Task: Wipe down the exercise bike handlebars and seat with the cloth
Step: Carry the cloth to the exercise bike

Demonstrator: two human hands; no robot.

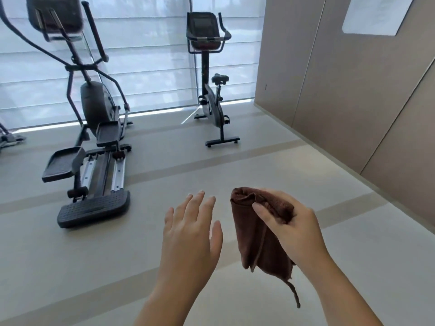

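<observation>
across the room: the bike [211,100] stands by the window, well apart from me; handlebars [222,27] and seat [220,78] not yet wiped, i judge.
right hand [294,231]: pinches the brown cloth [261,238] near its top fold; the rest hangs down.
left hand [190,234]: empty, fingers straight and spread, just beside the cloth.
cloth's feel: likely soft, light and floppy; i'd bunch it into my palm so the loose corner doesn't trail.

An elliptical trainer [94,107] stands at left before white window blinds [146,55]; beige wall panels [341,90] fill the right.
</observation>
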